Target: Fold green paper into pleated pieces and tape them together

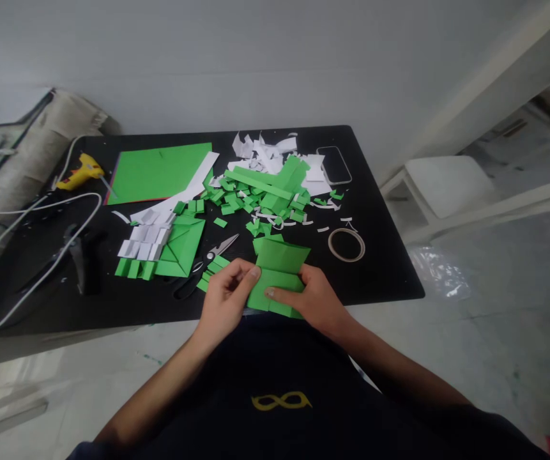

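Note:
A creased sheet of green paper (280, 281) is held between my two hands at the table's front edge. My left hand (229, 291) pinches its left side between thumb and forefinger. On the right, my right hand (315, 297) grips the paper with the thumb lying across its front and the fingers behind. The upper part of the sheet stands up along a crosswise fold. Just left of my left hand lie open scissors (214, 255) and some folded green strips (207, 278). Further left, folded white pieces (147, 236) rest beside a folded green paper piece (183, 246).
Green and white paper scraps (255, 191) are heaped mid-table. A tape roll (346, 245) and a phone (335, 165) lie at right. Green sheets (154, 169), a yellow glue gun (83, 172) and a looping white cable (4, 239) are at left. A white stool (447, 182) stands beyond the table.

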A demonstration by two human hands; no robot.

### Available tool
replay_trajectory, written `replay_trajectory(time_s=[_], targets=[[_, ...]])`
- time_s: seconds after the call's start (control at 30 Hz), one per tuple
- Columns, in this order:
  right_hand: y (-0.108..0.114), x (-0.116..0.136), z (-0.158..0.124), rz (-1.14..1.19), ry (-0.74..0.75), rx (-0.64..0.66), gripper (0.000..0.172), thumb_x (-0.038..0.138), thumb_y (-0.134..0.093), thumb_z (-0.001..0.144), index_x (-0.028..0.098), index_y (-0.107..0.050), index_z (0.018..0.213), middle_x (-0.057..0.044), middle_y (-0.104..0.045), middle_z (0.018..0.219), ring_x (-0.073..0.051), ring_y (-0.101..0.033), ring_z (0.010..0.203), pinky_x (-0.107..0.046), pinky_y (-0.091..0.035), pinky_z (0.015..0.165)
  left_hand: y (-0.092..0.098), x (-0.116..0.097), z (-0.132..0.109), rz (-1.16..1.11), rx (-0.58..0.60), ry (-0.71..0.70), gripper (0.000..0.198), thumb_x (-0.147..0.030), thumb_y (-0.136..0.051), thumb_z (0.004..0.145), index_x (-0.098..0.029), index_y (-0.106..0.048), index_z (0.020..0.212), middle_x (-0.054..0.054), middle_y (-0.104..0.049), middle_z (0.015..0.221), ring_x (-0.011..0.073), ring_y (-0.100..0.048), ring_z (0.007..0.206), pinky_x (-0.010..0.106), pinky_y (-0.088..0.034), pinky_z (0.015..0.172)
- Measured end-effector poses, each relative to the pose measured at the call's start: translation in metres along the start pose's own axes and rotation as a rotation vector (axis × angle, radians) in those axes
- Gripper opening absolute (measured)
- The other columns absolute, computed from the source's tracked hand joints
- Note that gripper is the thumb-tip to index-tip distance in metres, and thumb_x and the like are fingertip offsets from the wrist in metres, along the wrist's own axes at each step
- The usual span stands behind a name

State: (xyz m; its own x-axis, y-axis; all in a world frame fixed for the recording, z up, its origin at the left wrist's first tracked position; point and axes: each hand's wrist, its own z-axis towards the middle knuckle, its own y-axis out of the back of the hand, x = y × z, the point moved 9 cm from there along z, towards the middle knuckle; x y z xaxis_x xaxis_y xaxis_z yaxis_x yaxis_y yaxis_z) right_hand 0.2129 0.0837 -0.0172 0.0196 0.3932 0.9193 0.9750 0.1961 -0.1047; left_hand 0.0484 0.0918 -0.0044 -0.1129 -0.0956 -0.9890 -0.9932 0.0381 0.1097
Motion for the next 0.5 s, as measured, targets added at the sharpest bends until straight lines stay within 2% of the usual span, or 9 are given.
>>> replay_trajectory(time_s=[0.17, 0.33, 0.5], targets=[[0.003, 0.001, 0.000, 0.021, 0.000, -0.004, 0.040, 0.028, -0.095, 0.067, 0.018, -0.080, 0.103, -0.006, -0.082, 0.099, -0.024, -0.075, 0.088, -0.041, -0.061, 0.085, -0.001, 0.001, 0.000, -0.021, -0.029, -0.003, 0.040, -0.054, -0.075, 0.092, -0.018, -0.067, 0.076, -0.003, -0.049, 0.064, 0.0122, -0.040, 0.060, 0.024, -0.033, 0.055], [0.003, -0.004, 0.003, 0.023, -0.003, -0.013, 0.045, 0.030, -0.095, 0.067, 0.017, -0.079, 0.107, -0.007, -0.082, 0.103, -0.026, -0.075, 0.092, -0.042, -0.060, 0.088, -0.010, 0.004, -0.001, -0.014, 0.063, 0.034, 0.040, -0.054, -0.077, 0.090, -0.018, -0.064, 0.076, -0.004, -0.050, 0.064, 0.0117, -0.042, 0.060, 0.024, -0.034, 0.057], [0.007, 0.000, 0.002, 0.006, 0.024, -0.027, 0.038, 0.032, -0.094, 0.070, 0.019, -0.078, 0.101, -0.004, -0.081, 0.098, -0.023, -0.073, 0.089, -0.037, -0.058, 0.083, -0.003, 0.003, -0.001, -0.081, 0.024, 0.037, 0.042, -0.052, -0.080, 0.088, -0.019, -0.060, 0.072, -0.005, -0.050, 0.061, 0.0103, -0.041, 0.056, 0.024, -0.032, 0.055]])
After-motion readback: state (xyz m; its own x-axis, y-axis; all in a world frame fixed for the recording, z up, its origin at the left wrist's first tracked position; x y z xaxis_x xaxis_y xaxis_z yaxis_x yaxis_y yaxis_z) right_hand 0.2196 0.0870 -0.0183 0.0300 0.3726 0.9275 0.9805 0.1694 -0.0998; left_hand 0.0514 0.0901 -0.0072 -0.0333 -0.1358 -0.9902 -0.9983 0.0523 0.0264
